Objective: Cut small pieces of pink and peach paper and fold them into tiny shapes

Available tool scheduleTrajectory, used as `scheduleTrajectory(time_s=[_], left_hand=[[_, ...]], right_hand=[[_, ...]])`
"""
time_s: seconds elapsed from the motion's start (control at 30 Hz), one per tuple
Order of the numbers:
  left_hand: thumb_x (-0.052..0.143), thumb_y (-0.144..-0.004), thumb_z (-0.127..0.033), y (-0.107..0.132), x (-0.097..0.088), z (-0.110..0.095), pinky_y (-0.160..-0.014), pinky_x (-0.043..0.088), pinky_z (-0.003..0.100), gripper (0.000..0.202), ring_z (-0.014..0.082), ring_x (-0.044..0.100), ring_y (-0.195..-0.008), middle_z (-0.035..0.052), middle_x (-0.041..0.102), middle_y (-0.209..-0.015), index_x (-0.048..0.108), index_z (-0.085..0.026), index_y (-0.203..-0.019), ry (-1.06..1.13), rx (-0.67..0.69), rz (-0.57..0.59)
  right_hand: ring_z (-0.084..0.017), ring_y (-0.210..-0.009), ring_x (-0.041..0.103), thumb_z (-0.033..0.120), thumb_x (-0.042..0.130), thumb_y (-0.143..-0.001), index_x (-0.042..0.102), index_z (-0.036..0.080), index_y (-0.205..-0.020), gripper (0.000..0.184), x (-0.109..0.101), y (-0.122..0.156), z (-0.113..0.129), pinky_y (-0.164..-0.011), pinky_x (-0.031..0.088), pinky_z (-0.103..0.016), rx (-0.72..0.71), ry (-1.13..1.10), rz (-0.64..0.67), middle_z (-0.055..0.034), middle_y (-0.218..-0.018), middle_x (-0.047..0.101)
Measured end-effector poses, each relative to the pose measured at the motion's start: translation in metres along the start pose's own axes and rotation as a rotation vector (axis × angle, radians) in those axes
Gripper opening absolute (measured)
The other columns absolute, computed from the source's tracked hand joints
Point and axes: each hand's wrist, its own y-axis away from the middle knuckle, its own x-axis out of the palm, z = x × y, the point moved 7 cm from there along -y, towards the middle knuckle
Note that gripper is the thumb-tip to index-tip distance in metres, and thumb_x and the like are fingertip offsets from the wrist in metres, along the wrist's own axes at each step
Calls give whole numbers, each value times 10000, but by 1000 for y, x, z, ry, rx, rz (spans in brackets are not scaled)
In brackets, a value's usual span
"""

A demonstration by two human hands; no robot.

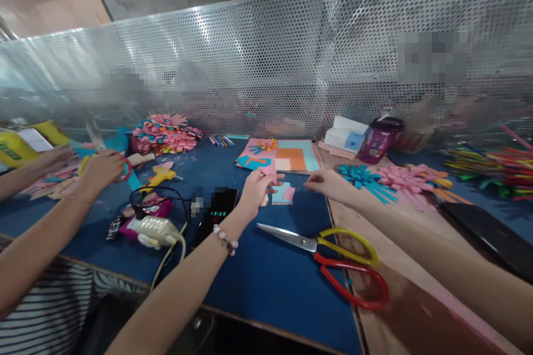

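My left hand [250, 197], with a beaded bracelet at the wrist, pinches a small pink paper piece [270, 172] between thumb and fingers. Just below it lies a small stack of light blue and pink paper squares [282, 194]. To the right, my right hand [327, 184] hovers near the stack, its fingers drawn together and nothing visible in them. Large scissors [306, 241] with one yellow and one red handle lie partly spread on the blue table in front of both hands. Behind the hands are coloured paper sheets [293, 155] with an orange paper flower [266, 145].
At left, a co-worker's hand [102, 169] holds scissors. A yellow glue gun [160, 176], a power strip with cords [154, 230] and a phone [216, 216] lie between us. Right of me are paper flowers [403, 180], a purple cup [378, 141] and a black phone [487, 233]. Perforated metal [270, 66] rises behind.
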Motion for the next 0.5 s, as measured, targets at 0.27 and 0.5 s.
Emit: scheduleTrajectory(time_s=[0.27, 0.5], left_hand=[[569, -715, -193, -4, -3, 10, -640, 497, 284, 132, 195, 647, -788, 133, 678, -932, 583, -123, -827, -17, -12, -2], [568, -726, -164, -9, 4, 34, -736, 498, 284, 86, 186, 660, -831, 111, 691, -852, 569, -130, -806, -2, -147, 77]], right_hand=[[-211, -829, 589, 474, 609, -741, 677, 166, -837, 329, 25, -3, 13, -713, 416, -285, 7, 71, -64, -86, -876, 671], [-196, -796, 592, 386, 709, -663, 667, 180, -752, 229, 35, -15, 10, -680, 416, -262, 105, 53, -44, -69, -807, 667]])
